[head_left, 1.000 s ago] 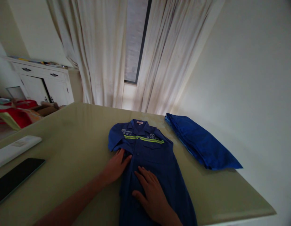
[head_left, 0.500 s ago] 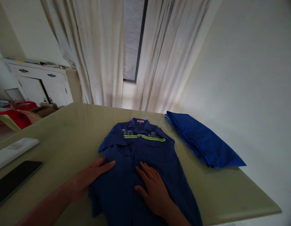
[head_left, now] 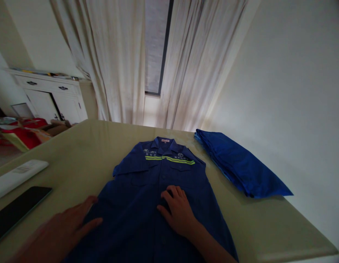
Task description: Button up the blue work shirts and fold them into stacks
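A dark blue work shirt [head_left: 142, 208] lies front up on the table, its collar at the far end. A yellow-green reflective stripe and pale printed marks cross its chest. My right hand [head_left: 177, 212] rests on the shirt's front near the button line, fingers slightly bent and thumb apart, holding nothing. At the shirt's left edge is my left hand [head_left: 68, 226], thumb and fingers spread. Whether its fingertips touch the fabric I cannot tell. The shirt's lower end runs out of view.
The pale green table [head_left: 103, 142] carries a folded bright blue cloth [head_left: 237, 160] along its right edge. On the left lie a black phone [head_left: 18, 208] and a white oblong object [head_left: 21, 173]. Behind stand curtains [head_left: 117, 65] and a white cabinet [head_left: 51, 95].
My left hand has moved left and toward me, and the shirt's left side now lies spread wider. The right hand stays on the front, its fingers a little more bent.
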`<state>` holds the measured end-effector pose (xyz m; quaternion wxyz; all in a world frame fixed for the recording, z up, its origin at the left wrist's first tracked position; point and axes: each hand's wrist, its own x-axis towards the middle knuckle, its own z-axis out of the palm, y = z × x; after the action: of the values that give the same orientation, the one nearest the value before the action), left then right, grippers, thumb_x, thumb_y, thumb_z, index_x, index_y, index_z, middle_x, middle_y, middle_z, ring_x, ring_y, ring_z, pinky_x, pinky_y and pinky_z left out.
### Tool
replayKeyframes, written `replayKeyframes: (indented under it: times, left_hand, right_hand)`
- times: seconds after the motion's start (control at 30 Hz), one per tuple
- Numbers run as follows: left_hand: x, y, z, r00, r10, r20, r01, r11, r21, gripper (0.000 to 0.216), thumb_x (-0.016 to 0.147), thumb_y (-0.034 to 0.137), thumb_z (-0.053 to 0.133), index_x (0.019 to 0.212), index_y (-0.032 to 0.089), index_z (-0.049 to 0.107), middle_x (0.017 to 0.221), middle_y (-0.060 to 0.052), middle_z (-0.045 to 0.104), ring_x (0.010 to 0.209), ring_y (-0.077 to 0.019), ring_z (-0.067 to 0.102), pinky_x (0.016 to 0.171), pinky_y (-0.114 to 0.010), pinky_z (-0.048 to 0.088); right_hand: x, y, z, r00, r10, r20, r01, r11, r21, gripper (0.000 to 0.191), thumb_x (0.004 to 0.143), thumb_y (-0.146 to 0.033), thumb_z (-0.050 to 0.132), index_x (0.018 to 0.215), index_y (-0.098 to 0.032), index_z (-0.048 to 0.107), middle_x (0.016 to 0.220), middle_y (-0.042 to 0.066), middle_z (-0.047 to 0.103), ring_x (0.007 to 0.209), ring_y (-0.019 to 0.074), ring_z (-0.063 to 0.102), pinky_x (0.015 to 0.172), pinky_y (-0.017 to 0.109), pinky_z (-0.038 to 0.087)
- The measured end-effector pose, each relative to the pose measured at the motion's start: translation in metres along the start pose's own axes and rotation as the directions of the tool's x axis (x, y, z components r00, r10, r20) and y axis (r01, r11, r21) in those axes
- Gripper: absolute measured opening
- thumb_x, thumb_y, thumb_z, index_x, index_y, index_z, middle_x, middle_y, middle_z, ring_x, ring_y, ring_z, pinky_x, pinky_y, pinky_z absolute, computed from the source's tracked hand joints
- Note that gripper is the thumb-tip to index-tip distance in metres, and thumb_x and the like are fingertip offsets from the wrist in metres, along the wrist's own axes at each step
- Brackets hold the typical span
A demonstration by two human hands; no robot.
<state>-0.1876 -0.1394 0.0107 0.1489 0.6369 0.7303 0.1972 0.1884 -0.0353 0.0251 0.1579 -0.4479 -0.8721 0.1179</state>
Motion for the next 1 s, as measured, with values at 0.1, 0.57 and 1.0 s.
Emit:
replayKeyframes:
  times: [0.1, 0.57, 1.0]
  left_hand:
    - [0.021, 0.053, 0.006, 0.994, 0.103, 0.035, -0.107, 0.986, 0.124, 0.049, 0.090, 0.062, 0.053, 0.118, 0.026, 0.069, 0.125, -0.010, 0.071, 0.115, -0.0343, 0.068, 0.104, -0.050, 0.050]
    - [0.174, 0.217, 0.092, 0.954, 0.255, 0.161, -0.286, 0.934, 0.214, 0.036, 0.095, 0.044, 0.061, 0.117, 0.015, 0.062, 0.121, -0.015, 0.065, 0.109, -0.0320, 0.068, 0.088, -0.041, 0.054]
    - [0.177, 0.176, 0.113, 0.918, 0.397, 0.017, -0.387, 0.903, -0.186, 0.013, 0.093, 0.025, 0.055, 0.100, 0.020, 0.065, 0.098, -0.007, 0.074, 0.090, -0.0242, 0.069, 0.076, -0.033, 0.046]
  right_hand:
    - [-0.005, -0.005, 0.004, 1.000, 0.002, -0.003, -0.002, 0.999, 0.037, 0.019, 0.095, -0.036, 0.068, 0.110, -0.028, 0.060, 0.120, 0.005, 0.057, 0.110, 0.0267, 0.054, 0.095, 0.042, 0.045]
    - [-0.041, -0.006, 0.027, 0.885, -0.215, 0.413, 0.142, 0.969, 0.200, 0.049, 0.081, -0.072, 0.071, 0.094, -0.025, 0.066, 0.096, -0.001, 0.069, 0.079, 0.0158, 0.063, 0.065, 0.023, 0.038]
    - [0.104, 0.034, 0.011, 0.893, 0.447, -0.048, -0.406, 0.848, 0.341, 0.044, 0.103, -0.053, 0.049, 0.079, -0.019, 0.065, 0.075, 0.005, 0.071, 0.069, 0.0188, 0.068, 0.063, 0.027, 0.045]
